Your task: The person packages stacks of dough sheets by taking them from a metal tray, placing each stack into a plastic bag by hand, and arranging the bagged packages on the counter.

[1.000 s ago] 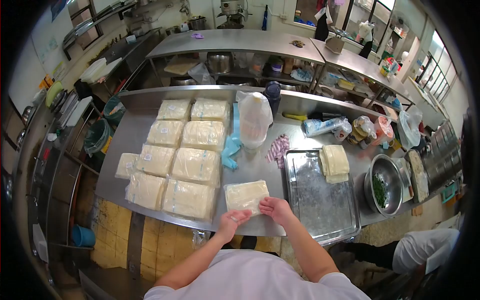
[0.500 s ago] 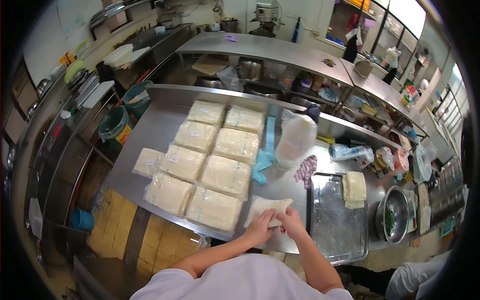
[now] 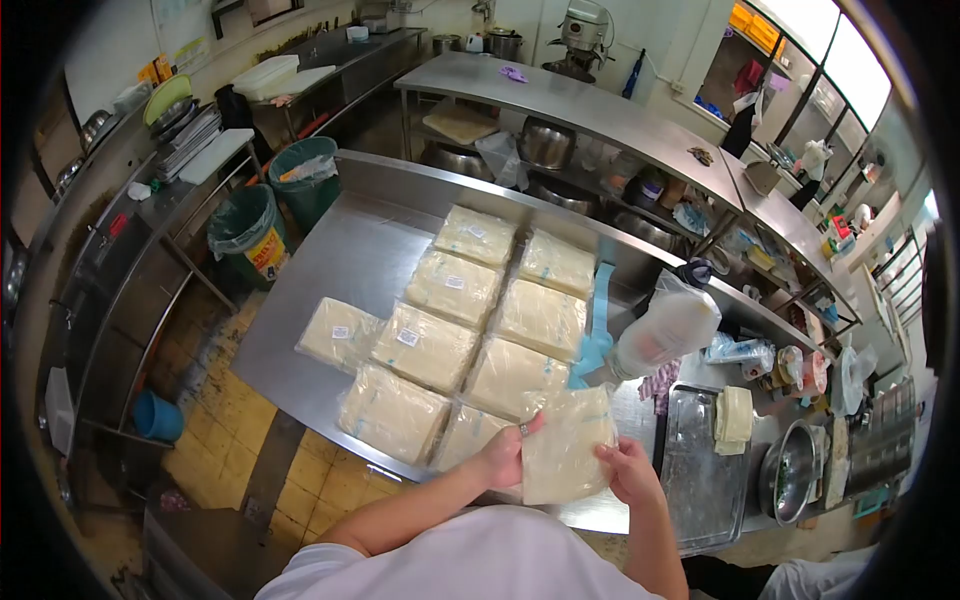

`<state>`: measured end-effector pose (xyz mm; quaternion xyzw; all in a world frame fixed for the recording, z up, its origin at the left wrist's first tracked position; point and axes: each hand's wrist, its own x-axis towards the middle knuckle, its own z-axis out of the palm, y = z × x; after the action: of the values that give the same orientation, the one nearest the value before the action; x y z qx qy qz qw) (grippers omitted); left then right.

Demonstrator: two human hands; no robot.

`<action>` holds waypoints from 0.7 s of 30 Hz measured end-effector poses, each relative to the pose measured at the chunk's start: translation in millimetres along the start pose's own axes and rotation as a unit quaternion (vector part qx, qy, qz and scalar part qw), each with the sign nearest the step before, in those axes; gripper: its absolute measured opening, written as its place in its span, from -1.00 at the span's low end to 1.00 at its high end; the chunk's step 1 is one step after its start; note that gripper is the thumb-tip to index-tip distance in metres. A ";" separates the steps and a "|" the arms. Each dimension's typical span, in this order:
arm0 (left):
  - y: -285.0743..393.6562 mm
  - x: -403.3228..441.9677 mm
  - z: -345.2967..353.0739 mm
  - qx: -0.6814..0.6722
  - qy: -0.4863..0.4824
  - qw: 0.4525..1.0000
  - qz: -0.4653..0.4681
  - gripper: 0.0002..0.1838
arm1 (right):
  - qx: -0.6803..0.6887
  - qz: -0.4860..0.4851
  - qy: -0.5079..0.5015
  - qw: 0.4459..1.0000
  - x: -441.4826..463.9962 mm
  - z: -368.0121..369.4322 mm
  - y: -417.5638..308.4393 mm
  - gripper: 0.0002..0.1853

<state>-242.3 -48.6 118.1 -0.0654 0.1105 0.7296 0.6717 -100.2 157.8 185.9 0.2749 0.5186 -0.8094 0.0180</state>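
A clear plastic package of pale flat sheets (image 3: 568, 450) is held up over the front edge of the steel table. My left hand (image 3: 508, 455) grips its left side, a ring on one finger. On its right side, the fingers of my right hand (image 3: 630, 470) pinch the edge. Several similar packages (image 3: 425, 345) lie in rows to the left, some with white labels. The held package partly covers the nearest one (image 3: 468, 437). Right of my hands is a metal tray (image 3: 700, 490) bearing a folded stack of pale sheets (image 3: 733, 420).
A plastic-wrapped container (image 3: 665, 325), blue strips (image 3: 595, 350) and a checked cloth (image 3: 658, 385) lie behind the tray. A steel bowl (image 3: 790, 475) stands at the right. Bins (image 3: 248, 232) are left of the table. Part of another person (image 3: 820, 578) shows at lower right.
The package has been raised from the table and tilted up, a hand now at each side. The head view has turned left, so the table's contents appear shifted right.
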 end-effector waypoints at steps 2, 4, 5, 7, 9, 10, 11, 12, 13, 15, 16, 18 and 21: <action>12.3 -9.4 -6.5 -0.004 -0.028 0.999 -0.045 -0.22 | 0.039 -0.023 0.040 0.998 10.0 27.8 -9.1 -0.65; 23.4 -17.1 -16.1 -0.026 -0.070 0.992 -0.101 -0.23 | -0.006 -0.032 0.025 0.999 28.0 31.5 -13.2 -0.68; 26.6 -19.9 -18.0 -0.044 -0.093 0.988 -0.114 -0.25 | -0.029 -0.038 0.017 0.999 35.5 32.8 -15.8 -0.69; 30.1 -23.4 -17.7 -0.079 -0.140 0.977 -0.142 -0.31 | -0.125 -0.047 0.039 0.990 45.3 43.9 -22.4 -0.73; 34.4 -28.9 -16.1 -0.064 -0.113 0.985 -0.110 -0.34 | -0.198 -0.066 0.057 0.976 51.2 56.0 -29.1 -0.76; 36.4 -32.0 -15.2 -0.056 -0.099 0.989 -0.094 -0.35 | -0.248 -0.082 0.090 0.961 53.9 63.0 -30.6 -0.77; 38.3 -35.1 -14.6 -0.047 -0.090 0.991 -0.088 -0.36 | -0.296 -0.098 0.123 0.942 56.0 70.7 -30.7 -0.78; 41.0 -37.9 -13.3 -0.038 -0.081 0.993 -0.081 -0.37 | -0.344 -0.114 0.155 0.919 58.1 77.9 -29.2 -0.78; 43.3 -40.1 -13.4 -0.027 -0.073 0.994 -0.074 -0.38 | -0.340 -0.134 0.167 0.916 60.3 85.0 -26.7 -0.79; 45.5 -41.7 -19.3 -0.023 -0.062 0.995 -0.069 -0.37 | -0.331 -0.175 0.189 0.908 64.9 97.4 -22.2 -0.78; 46.3 -43.2 -22.1 -0.020 -0.057 0.996 -0.067 -0.37 | -0.316 -0.181 0.191 0.912 66.0 101.4 -21.5 -0.77; 49.2 -46.6 -25.7 -0.022 -0.069 0.995 -0.066 -0.37 | -0.284 -0.195 0.198 0.918 65.9 106.6 -20.3 -0.73; 52.9 -50.6 -24.9 -0.019 -0.086 0.994 -0.071 -0.36 | -0.296 -0.161 0.191 0.922 65.0 102.4 -21.7 -0.69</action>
<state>-291.8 -107.6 110.2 -0.0233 0.0336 0.6851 0.7273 -205.8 97.4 205.6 0.3190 0.7652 -0.5436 -0.1312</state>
